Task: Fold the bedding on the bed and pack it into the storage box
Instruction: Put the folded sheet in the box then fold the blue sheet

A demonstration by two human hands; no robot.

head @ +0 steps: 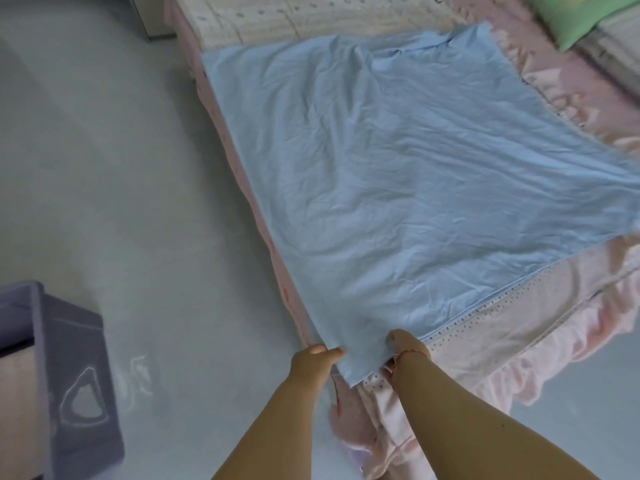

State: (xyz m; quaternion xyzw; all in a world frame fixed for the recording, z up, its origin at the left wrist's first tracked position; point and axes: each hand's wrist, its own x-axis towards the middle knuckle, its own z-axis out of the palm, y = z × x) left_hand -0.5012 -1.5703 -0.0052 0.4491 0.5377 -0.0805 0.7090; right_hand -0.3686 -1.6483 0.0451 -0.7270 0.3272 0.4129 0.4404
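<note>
A pale blue sheet lies spread across the bed, wrinkled but mostly flat, reaching from near the far end down to the near corner, where it overhangs the edge towards the floor. Its left border follows the bed's left side.

Both hands are at that near corner. The left hand has its grip closed on the sheet's left edge, thumb and fingers pinching the cloth. The right hand is on the sheet just to the right of it; its grip seems curled over the fabric, with the fingertips tucked under or behind the cloth, though the fingers are partly hidden, so how it has hold is not fully clear. A thin band circles the right wrist.

Under the blue sheet the bed carries a cream cover with small dots and pink bedding that bunches and spills over the near right side. Another cream dotted layer shows at the far end. A green pillow sits at the far right corner.

The storage box, purple-grey with a pale outlined marking on its side, stands on the floor at the lower left, well apart from the bed and open at the top.
</note>
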